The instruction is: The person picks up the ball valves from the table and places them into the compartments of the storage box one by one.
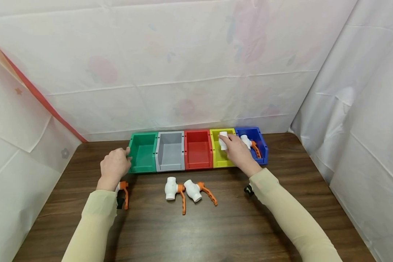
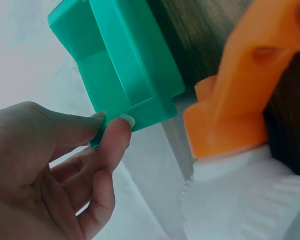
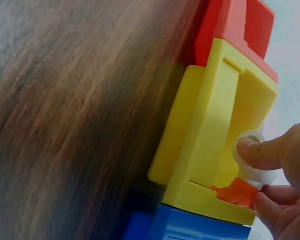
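My right hand (image 1: 239, 151) grips a white ball valve (image 1: 223, 141) over the yellow bin (image 1: 221, 160). In the right wrist view, the thumb lies on the valve's white body (image 3: 255, 170), and its orange handle (image 3: 238, 193) shows by the bin's side wall. My left hand (image 1: 115, 164) is at the left side of the green bin (image 1: 143, 169). The left wrist view shows thumb and forefinger pinching that bin's wall (image 2: 140, 114). Below the left hand lies another ball valve (image 1: 124, 193), partly hidden by the wrist; its orange handle (image 2: 240, 100) looms large in the left wrist view.
Grey (image 1: 170, 166) and red (image 1: 198, 165) bins stand between the green and yellow ones. A blue bin (image 1: 264, 156) at the right end holds a ball valve (image 1: 254, 147). Two more valves (image 1: 171, 189) lie on the brown table (image 1: 196, 233). White curtains hang behind and beside it.
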Motion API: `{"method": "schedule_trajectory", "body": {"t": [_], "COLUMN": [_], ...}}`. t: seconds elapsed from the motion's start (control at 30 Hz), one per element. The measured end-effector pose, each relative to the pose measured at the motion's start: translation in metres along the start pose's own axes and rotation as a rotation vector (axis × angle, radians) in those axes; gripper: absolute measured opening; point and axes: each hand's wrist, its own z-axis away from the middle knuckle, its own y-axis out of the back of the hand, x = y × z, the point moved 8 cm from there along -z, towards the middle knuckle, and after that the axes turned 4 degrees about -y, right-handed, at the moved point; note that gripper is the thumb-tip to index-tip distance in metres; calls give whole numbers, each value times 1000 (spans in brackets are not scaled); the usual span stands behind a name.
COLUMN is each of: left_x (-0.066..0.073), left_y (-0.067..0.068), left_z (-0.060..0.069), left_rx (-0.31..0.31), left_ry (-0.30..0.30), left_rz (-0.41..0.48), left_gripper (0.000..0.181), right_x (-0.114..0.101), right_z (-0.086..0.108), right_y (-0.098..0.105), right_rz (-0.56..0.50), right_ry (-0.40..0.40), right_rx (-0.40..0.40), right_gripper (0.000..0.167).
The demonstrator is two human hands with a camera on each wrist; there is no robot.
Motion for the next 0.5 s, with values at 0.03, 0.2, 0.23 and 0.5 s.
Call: {"method": "schedule_trajectory", "body": {"t": [0.03,0.2,0.23,0.5], "left_x": [0,1,2,4], "left_y": [0,1,1,0], "left_z": [0,-1,-1,0], "left_rx": [1,13,13,7], "left_ry": [0,4,4,4], "left_rz": [0,-8,-8,-21], "left_gripper": [47,42,40,39], "right_x": [0,1,1,0], "right_z": [-1,-5,-6,-11], "right_y": [-2,-8,-10,-20], "right_rz": [4,11,12,46], "right_ry": [-5,-35,-42,-57], "right_rx": [-14,-62,-68,-90], "right_gripper": [61,62,63,66]}}
